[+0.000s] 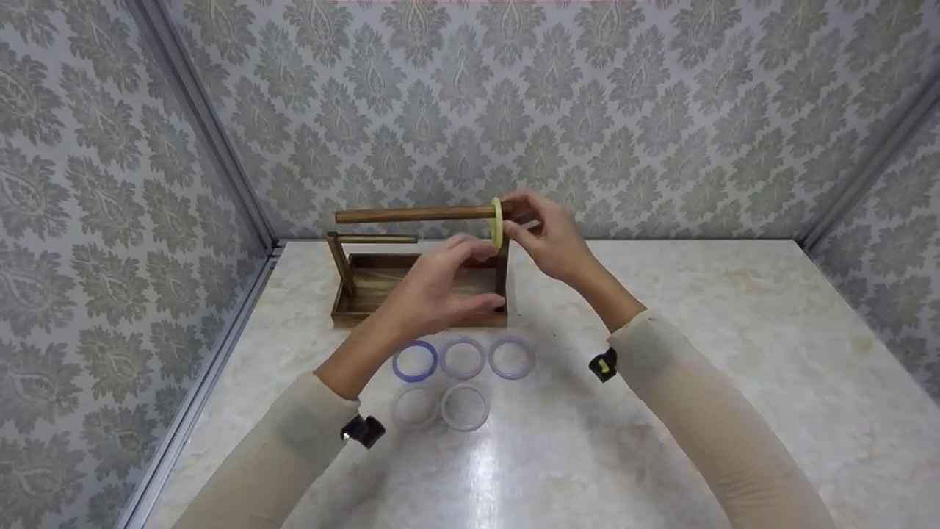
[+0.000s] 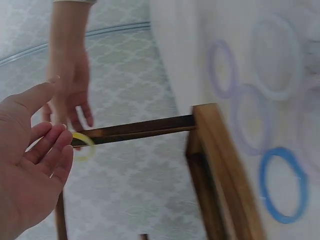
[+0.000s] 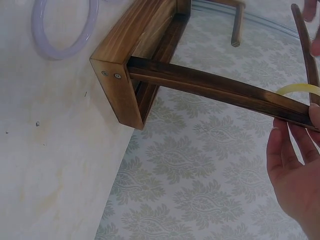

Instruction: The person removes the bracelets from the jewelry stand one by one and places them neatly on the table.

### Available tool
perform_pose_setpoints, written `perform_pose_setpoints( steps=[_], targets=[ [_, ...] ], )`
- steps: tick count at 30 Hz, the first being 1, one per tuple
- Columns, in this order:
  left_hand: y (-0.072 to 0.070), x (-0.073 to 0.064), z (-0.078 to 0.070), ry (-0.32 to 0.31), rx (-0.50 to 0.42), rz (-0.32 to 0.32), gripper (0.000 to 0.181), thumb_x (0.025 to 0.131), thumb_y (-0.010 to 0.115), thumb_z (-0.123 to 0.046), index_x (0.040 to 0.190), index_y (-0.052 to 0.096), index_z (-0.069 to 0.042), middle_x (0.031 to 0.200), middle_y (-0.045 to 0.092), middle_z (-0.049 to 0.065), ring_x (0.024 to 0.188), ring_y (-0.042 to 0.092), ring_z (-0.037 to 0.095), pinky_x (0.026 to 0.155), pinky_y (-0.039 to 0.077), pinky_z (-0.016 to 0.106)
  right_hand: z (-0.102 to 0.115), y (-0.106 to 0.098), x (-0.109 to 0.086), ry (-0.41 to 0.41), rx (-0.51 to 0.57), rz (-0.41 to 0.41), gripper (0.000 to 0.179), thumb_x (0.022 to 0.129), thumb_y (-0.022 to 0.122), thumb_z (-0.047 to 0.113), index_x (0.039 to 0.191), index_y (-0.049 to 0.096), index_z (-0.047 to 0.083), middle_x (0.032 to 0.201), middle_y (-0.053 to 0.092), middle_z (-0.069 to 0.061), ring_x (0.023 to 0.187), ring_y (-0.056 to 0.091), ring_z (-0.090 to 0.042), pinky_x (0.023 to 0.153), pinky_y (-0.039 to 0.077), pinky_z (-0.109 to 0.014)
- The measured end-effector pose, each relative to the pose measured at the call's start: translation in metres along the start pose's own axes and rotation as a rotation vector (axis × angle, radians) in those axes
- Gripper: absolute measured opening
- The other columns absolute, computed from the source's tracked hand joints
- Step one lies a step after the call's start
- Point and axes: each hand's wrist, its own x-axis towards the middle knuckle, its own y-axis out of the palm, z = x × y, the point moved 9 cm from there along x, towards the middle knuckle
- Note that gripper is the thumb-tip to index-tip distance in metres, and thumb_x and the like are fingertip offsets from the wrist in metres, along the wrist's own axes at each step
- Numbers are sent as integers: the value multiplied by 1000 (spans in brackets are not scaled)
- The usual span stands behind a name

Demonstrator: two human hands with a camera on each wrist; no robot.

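A yellow bangle (image 1: 497, 224) hangs around the upper bar of a wooden rack (image 1: 418, 214), close against the upright at its right end. My right hand (image 1: 547, 231) grips the top of that upright, thumb on one side and fingers on the other, right beside the bangle. The left hand (image 1: 433, 286) is held up in front of the rack with thumb and fingers spread apart. Its fingertips are right by the lower edge of the bangle, as the left wrist view shows, and nothing lies between thumb and fingers.
On the marble-patterned table (image 1: 698, 353), in front of the rack, lie a blue bangle (image 1: 415, 378), two pale purple bangles and two whitish bangles. A shorter, lower bar (image 1: 378, 239) stands on the rack's left post. Patterned panels enclose the table at back and sides.
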Motion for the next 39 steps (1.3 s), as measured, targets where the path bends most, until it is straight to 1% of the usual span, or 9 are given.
perform_pose_setpoints(
  steps=[5, 9, 12, 17, 20, 24, 30, 32, 39],
  targets=[
    [-18, 24, -18, 37, 23, -76, 59, 91, 88, -25, 141, 64, -5, 136, 64, 8, 124, 60, 20, 102, 52, 33, 0, 0, 0, -10, -26, 7, 33, 107, 67, 26, 135, 65, 7, 118, 70, -4, 106, 69, -17, 87, 60, -38],
    [-21, 40, -21, 45, 50, -86, 63, 91, 88, -23, 145, 61, -5, 140, 61, 10, 130, 59, 23, 108, 49, 34, -1, 0, 0, -15, -44, 8, 35, 107, 67, 27, 135, 64, 7, 119, 70, -5, 106, 68, -17, 87, 61, -39],
    [-20, 51, -17, 7, 118, -69, 69, 92, 88, -25, 151, 57, -6, 145, 59, 8, 132, 57, 27, 111, 48, 39, -2, 0, 0, -10, -41, 11, 35, 107, 67, 28, 136, 64, 8, 121, 70, -5, 107, 69, -18, 87, 61, -39],
    [-20, 65, -3, -107, 262, -5, 78, 93, 85, -37, 158, 49, -13, 155, 52, 5, 140, 52, 24, 119, 38, 47, -2, -2, 0, 0, -37, 2, 34, 107, 67, 27, 136, 65, 10, 123, 70, -5, 108, 69, -19, 87, 61, -39],
    [-20, 69, 5, -153, 316, 31, 79, 94, 84, -39, 160, 48, -14, 159, 49, 4, 143, 50, 24, 122, 33, 50, -2, -2, 0, 5, -29, 0, 33, 107, 68, 25, 135, 65, 10, 123, 70, -5, 108, 69, -21, 87, 61, -40],
    [-19, 70, 15, -182, 341, 60, 76, 95, 83, -39, 158, 50, -13, 158, 50, 4, 145, 49, 26, 124, 31, 52, -2, -1, 2, 15, -5, 3, 30, 107, 68, 24, 133, 66, 10, 121, 71, -6, 107, 69, -22, 87, 61, -42],
    [-17, 72, 27, -200, 294, 58, 73, 95, 84, -36, 156, 52, -13, 155, 53, 5, 141, 52, 28, 117, 43, 46, -3, 0, 1, 16, 2, 1, 30, 107, 68, 26, 133, 67, 11, 118, 71, -4, 104, 69, -18, 86, 61, -39],
    [-17, 73, 30, -207, 279, 59, 73, 94, 84, -36, 156, 52, -13, 155, 54, 5, 141, 52, 28, 116, 44, 46, -3, 0, 0, 14, 7, 3, 32, 107, 68, 26, 134, 66, 10, 119, 70, -4, 105, 69, -18, 86, 61, -39],
    [-12, 75, 34, -224, 309, 74, 76, 94, 84, -40, 157, 52, -13, 157, 52, 6, 145, 49, 27, 123, 32, 56, -3, -1, -1, 14, 12, 2, 32, 107, 68, 25, 135, 66, 10, 119, 70, -4, 105, 69, -18, 86, 60, -41]
  ],
)
